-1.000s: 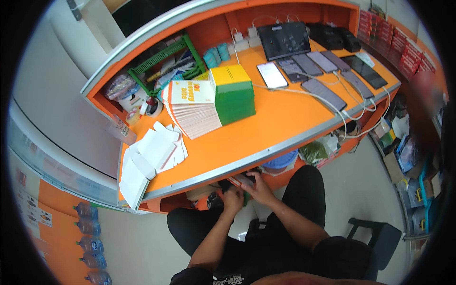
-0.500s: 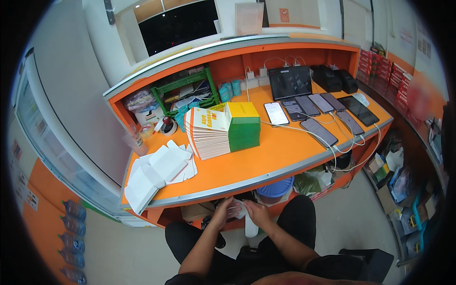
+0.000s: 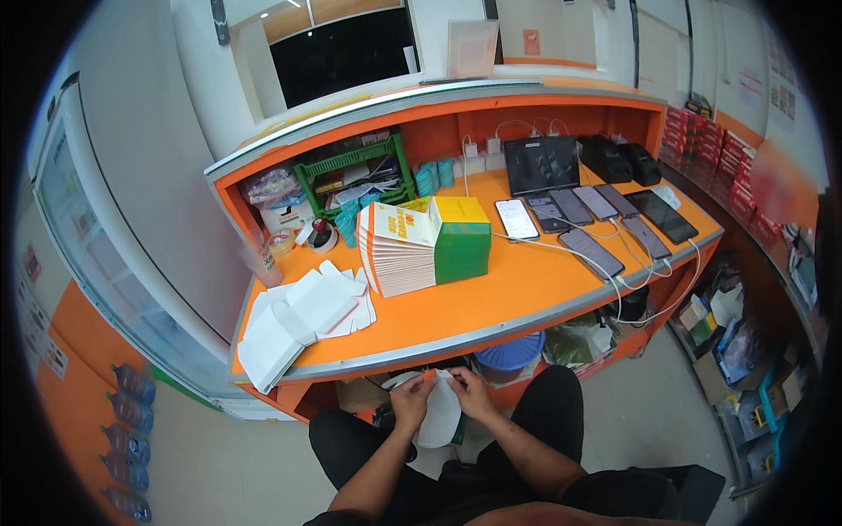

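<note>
Below the front edge of the orange desk (image 3: 491, 307), both of my hands hold a flat white sheet of card (image 3: 441, 419) over my lap. My left hand (image 3: 410, 399) pinches its left top edge and my right hand (image 3: 469, 393) pinches its right top edge. The sheet hangs down between them. On the desk above lies a pile of unfolded white card blanks (image 3: 303, 311) at the left, and a stack of flat yellow, white and green packs (image 3: 421, 245) stands in the middle.
Several phones (image 3: 583, 215) and a tablet (image 3: 541, 164) lie cabled at the desk's right. A green wire basket (image 3: 355, 175) stands at the back left. A blue bin (image 3: 511, 352) and bags sit under the desk. A glass-door fridge (image 3: 96, 263) is at the left; boxes crowd the floor on the right.
The view has tilted up and the desk sits lower and nearer. My hands came out from under the desk edge holding the white sheet, which now hangs open between them.
</note>
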A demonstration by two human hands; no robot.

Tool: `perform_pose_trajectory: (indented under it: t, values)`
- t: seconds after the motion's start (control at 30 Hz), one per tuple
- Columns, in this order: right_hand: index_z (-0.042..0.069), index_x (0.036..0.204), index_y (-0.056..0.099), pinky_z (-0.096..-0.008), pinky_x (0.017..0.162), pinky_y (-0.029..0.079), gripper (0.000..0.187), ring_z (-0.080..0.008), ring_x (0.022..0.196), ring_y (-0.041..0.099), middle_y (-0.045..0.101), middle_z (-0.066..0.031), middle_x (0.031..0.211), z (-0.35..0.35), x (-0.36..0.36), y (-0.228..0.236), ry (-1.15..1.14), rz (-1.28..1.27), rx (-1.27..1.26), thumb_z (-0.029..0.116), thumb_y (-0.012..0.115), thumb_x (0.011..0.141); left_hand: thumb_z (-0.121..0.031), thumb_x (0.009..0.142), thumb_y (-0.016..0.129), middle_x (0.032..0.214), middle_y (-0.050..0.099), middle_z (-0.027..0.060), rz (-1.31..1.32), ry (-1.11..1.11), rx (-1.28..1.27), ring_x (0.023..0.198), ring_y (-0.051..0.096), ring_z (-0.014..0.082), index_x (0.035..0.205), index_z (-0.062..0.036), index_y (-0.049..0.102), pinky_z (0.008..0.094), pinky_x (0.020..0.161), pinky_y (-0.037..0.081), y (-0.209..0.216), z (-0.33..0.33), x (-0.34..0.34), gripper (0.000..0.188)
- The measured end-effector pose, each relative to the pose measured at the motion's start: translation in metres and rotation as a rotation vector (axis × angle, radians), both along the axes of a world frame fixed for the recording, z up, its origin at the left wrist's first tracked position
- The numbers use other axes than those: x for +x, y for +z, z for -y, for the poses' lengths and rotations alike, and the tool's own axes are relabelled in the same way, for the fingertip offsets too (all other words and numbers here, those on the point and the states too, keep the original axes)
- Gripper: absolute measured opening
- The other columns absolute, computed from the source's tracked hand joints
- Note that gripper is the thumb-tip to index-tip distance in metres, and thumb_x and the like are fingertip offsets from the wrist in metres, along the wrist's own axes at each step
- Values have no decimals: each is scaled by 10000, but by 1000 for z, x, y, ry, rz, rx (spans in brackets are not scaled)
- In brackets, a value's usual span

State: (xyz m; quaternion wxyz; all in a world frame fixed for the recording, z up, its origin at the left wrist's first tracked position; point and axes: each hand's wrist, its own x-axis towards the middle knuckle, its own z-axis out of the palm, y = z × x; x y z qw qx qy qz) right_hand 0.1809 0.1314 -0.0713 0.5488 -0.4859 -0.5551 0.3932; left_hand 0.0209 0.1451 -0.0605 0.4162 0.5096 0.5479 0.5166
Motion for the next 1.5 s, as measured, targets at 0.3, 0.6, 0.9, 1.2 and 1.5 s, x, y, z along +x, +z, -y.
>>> perform_pose_trajectory:
  t: [0.3,0.6,0.9,1.2,1.5]
  values:
    - [18,1182,589,-269,892,505,197,-98,1010,621,664,-23,1070,7,14,1,52,-127,-111,78,630,999,-229,978,686,963,748,79,-101,-97,66,919,654,120,1087,39,733,298,829,527,21,11,9,293]
    - [-34,1123,667,-279,928,529,190,-125,1071,642,678,-112,1271,11,19,-5,68,-367,-121,86,666,977,-119,905,779,999,751,101,-117,-112,-25,880,672,108,1117,77,720,238,816,537,24,18,17,294]
    - [-18,1098,710,-293,902,542,203,-139,1077,650,683,-115,1268,6,30,-5,27,-319,-81,125,707,953,-97,931,750,957,719,57,17,-250,-8,834,632,88,1051,55,732,218,773,508,12,8,34,194]
    - [-30,1116,703,-266,886,546,192,-115,1060,644,659,-97,1280,9,27,-3,-17,-161,-71,81,693,960,-87,926,757,878,710,28,23,-254,-71,792,616,62,988,49,729,206,746,497,9,8,33,152]
    - [-20,1141,715,-255,880,548,223,-113,1025,663,712,-82,1188,11,32,8,109,-363,-272,134,677,984,-48,913,757,902,718,36,44,-253,-64,819,645,70,1017,42,724,203,758,506,11,3,28,141]
